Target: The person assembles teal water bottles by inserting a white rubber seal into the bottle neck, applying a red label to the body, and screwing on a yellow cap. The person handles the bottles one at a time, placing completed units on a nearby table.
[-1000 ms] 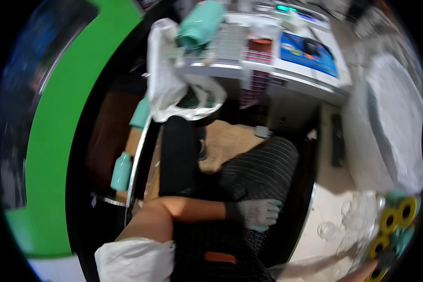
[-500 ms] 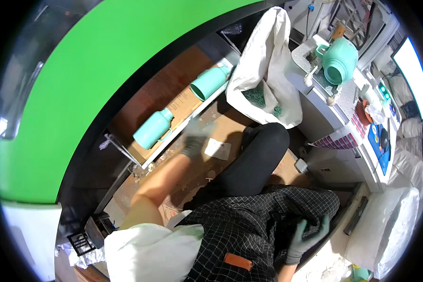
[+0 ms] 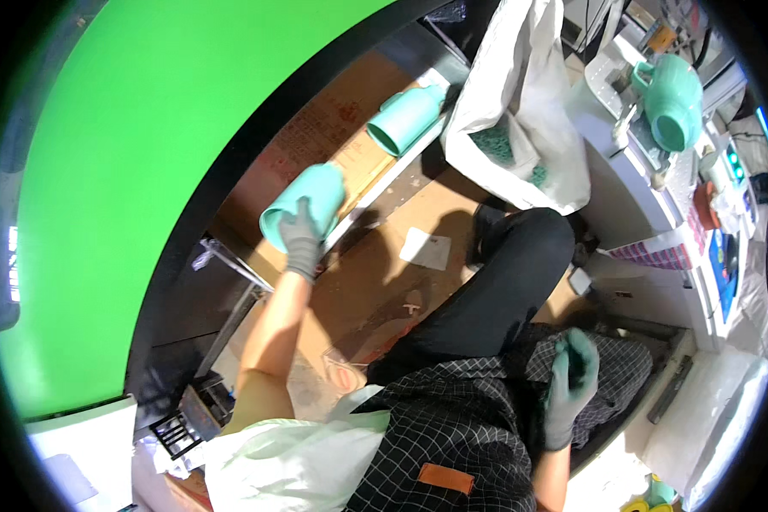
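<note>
A big green board (image 3: 119, 171) fills the left side, with a dark curved edge along it; low in the left corner sits a white box (image 3: 68, 452), and next to it a small black wire crate (image 3: 179, 422). The left hand (image 3: 303, 239) wears a grey glove and reaches up and away from the body; its fingers are wrapped around a teal cup (image 3: 303, 200) that lies on its side on a brown cardboard sheet (image 3: 316, 136); the cup's open end points down and left. A second teal cup (image 3: 405, 119) lies on its side a bit further up and right, apart from the first one, with a white rail (image 3: 384, 183) running under both.

On the brown floor in the middle lies a small white square of paper (image 3: 425, 249); it is flat and touches nothing else. A leg in black trousers (image 3: 495, 299) stretches across the floor beside it.

Above the leg hangs a big white bag (image 3: 520, 102), open, with small teal pieces (image 3: 499, 145) inside. To its right is a white machine table (image 3: 631, 188) with a teal jug-shaped part (image 3: 674, 102) on top; a pink and white checked label (image 3: 648, 253) sticks on its front edge, and a blue flat rectangle (image 3: 725, 264) lies near the far right.

The right hand (image 3: 572, 384), in a teal-grey glove, rests over the lap on a black and white checked apron (image 3: 452, 427); its fingers are curled in, but I cannot tell if it holds anything. A small brown tag (image 3: 444, 478) sits low on the apron.
</note>
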The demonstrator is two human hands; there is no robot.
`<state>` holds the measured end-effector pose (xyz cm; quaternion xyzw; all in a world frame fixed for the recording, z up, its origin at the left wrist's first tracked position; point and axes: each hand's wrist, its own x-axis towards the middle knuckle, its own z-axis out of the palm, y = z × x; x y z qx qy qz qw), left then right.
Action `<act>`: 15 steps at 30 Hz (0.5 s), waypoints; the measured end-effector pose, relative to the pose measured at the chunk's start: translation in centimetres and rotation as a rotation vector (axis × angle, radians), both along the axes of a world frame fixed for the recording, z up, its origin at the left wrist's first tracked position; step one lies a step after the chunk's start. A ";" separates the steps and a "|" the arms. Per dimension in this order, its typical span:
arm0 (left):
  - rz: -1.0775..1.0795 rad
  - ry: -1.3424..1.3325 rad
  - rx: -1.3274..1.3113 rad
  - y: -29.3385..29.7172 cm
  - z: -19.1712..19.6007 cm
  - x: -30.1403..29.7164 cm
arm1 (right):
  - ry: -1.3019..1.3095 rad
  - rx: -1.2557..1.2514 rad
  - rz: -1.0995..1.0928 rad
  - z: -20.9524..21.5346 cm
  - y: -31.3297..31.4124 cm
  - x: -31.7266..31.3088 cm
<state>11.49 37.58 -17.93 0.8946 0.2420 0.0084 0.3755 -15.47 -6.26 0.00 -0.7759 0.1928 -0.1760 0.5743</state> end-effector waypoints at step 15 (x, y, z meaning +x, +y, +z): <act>-1.063 -0.411 -0.025 -22.5 14.6 -8.8 | -0.402 0.369 -0.648 -4.5 -12.9 -12.1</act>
